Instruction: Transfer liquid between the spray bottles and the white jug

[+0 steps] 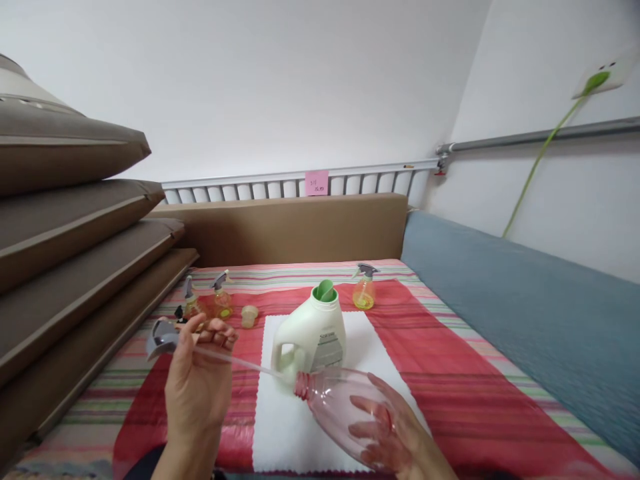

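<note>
A clear pink spray bottle (333,403) lies tilted in my right hand (400,427), its threaded neck pointing left. My fingers wrap round its body and show through the plastic. In my left hand (200,380), palm turned up, is a grey spray head (163,340) with a long clear dip tube (235,361). The tube's far end reaches the bottle's neck; whether it is inside I cannot tell. Just behind the bottle, a pale green detergent jug (310,330) stands upright on a white mat (280,433), with a green piece in its mouth.
Two spray bottles with yellow liquid (223,303) stand at the back left, near a small translucent cup (249,316). Another spray bottle (365,293) is at the back right. Stacked cushions (75,200) rise on the left; a blue padded side (520,313) borders the right.
</note>
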Action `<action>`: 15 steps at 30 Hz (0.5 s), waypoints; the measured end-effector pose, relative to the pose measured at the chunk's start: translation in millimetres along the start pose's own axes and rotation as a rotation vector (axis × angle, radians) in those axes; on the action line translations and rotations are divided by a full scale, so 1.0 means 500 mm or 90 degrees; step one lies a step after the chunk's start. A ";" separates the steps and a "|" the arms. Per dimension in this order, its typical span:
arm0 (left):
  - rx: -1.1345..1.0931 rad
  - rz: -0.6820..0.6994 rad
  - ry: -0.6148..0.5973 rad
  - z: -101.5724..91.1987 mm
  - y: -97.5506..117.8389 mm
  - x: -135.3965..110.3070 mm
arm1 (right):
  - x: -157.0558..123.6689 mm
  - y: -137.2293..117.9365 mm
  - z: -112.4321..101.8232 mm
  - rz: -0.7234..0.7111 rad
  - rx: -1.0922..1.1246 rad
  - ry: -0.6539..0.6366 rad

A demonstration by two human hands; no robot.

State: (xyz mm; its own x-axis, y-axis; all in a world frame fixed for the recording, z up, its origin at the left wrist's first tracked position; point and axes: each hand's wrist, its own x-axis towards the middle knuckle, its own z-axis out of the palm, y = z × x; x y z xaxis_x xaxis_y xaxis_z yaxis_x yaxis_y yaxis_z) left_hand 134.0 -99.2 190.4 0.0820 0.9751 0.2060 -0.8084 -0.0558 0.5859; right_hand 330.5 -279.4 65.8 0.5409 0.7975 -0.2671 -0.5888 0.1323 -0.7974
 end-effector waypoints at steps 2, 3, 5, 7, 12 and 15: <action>0.005 0.004 -0.026 0.006 -0.006 -0.010 | -0.003 0.002 0.002 -0.003 -0.005 0.007; 0.009 0.008 -0.038 0.010 -0.010 -0.016 | -0.005 0.002 0.005 -0.004 -0.009 0.011; 0.016 0.017 -0.060 0.019 -0.019 -0.031 | -0.011 0.000 0.014 -0.004 -0.015 0.018; 0.023 0.014 -0.080 0.031 -0.033 -0.052 | -0.020 -0.004 0.027 -0.010 -0.010 0.018; 0.056 -0.103 -0.144 0.050 -0.086 -0.124 | -0.067 -0.014 0.071 -0.075 0.034 -0.062; 0.057 -0.179 -0.175 0.050 -0.109 -0.154 | -0.097 -0.023 0.087 -0.112 0.054 -0.107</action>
State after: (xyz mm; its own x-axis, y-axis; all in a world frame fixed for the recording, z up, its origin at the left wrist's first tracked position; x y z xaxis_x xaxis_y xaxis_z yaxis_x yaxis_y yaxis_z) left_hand 186.2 -176.4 162.1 0.4558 0.8617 0.2229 -0.6789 0.1746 0.7131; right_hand 284.8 -293.7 111.5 0.5365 0.8434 -0.0286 -0.5465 0.3214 -0.7733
